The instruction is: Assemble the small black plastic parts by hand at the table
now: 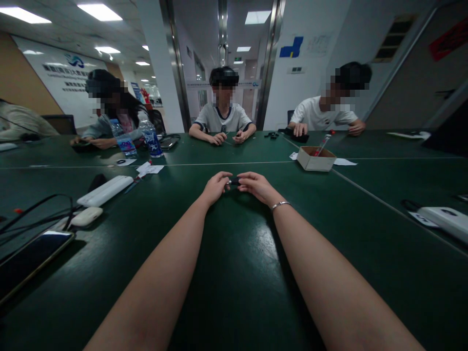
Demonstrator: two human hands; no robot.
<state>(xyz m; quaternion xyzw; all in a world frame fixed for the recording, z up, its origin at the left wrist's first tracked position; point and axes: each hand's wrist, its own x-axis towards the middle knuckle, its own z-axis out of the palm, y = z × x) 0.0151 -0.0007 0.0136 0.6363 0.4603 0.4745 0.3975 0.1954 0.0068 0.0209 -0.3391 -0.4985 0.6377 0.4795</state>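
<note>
Over the middle of the green table (219, 253), both of my hands meet at a small black object with a silvery end (234, 181). It is too small for me to tell its kind. My left hand (215, 188) pinches the silvery end between thumb and fingers. From the other side, my right hand (259, 186) grips the black end, its fingertips partly hiding it. A silver bracelet (281, 205) circles my right wrist.
A phone (32, 258), cables and white devices (105, 191) lie at left. Two water bottles (149, 136) stand beyond them. An open cardboard box (316, 163) sits at far right, and a white device (448, 222) at right. Several people sit around the table.
</note>
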